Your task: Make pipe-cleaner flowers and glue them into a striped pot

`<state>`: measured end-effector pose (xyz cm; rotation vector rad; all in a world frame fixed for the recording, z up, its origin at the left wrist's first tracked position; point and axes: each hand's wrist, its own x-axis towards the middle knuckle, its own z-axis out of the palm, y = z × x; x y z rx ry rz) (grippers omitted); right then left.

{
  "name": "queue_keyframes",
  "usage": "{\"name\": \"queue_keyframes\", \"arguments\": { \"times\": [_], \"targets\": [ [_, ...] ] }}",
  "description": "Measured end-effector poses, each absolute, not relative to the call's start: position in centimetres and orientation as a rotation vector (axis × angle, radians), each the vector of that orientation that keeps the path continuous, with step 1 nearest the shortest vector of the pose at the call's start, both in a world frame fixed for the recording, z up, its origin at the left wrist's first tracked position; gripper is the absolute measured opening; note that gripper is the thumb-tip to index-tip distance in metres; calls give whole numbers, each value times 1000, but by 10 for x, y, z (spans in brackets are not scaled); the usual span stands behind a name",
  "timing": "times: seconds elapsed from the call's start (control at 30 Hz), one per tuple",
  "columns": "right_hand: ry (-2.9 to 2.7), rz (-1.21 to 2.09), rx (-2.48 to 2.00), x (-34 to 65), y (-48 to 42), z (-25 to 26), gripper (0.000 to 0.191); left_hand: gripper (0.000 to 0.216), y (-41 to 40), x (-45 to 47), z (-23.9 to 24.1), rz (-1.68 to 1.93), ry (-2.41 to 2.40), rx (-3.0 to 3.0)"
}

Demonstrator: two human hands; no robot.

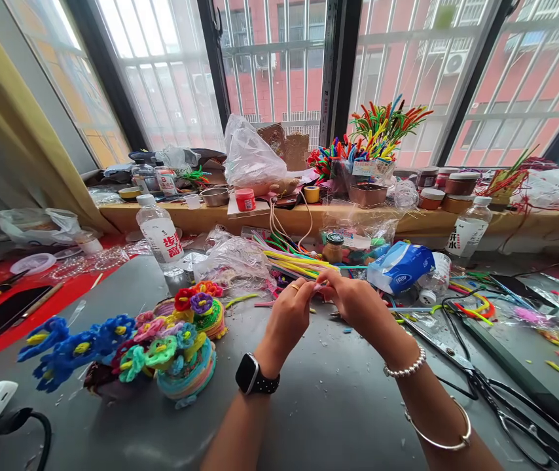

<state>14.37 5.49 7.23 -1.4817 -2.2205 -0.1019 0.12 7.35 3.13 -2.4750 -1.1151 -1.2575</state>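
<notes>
Over the middle of the grey table, my left hand (287,317) and my right hand (351,294) meet fingertip to fingertip. Both are closed in a pinch on a small pale pink piece (317,287), mostly hidden by the fingers; its exact kind is unclear. Just beyond the hands lies a bundle of yellow pipe cleaners (292,260), with green and other colours beside it. To the left of my left hand stand pipe-cleaner flowers in small pots, among them blue flowers (80,347) and a striped pot (188,373).
Large scissors (486,386) lie at the right beside a long dark bar (520,369). Water bottles stand at left (159,235) and right (468,229). A blue packet (400,267) lies past my right hand. Crowded with jars and pipe cleaners, the windowsill (201,219) runs behind.
</notes>
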Motion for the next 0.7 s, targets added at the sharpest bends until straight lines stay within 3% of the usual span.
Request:
{"name": "queue_keyframes", "arguments": {
  "times": [0.3, 0.7],
  "targets": [
    [-2175, -52, -1511, 144, 56, 71, 15, 20, 78, -2, 29, -946, -1310, -2518],
    [-2173, 97, -1474, 144, 59, 66, 15, 27, 67, 7, 36, -1170, -1456, -2886]
  ]
}}
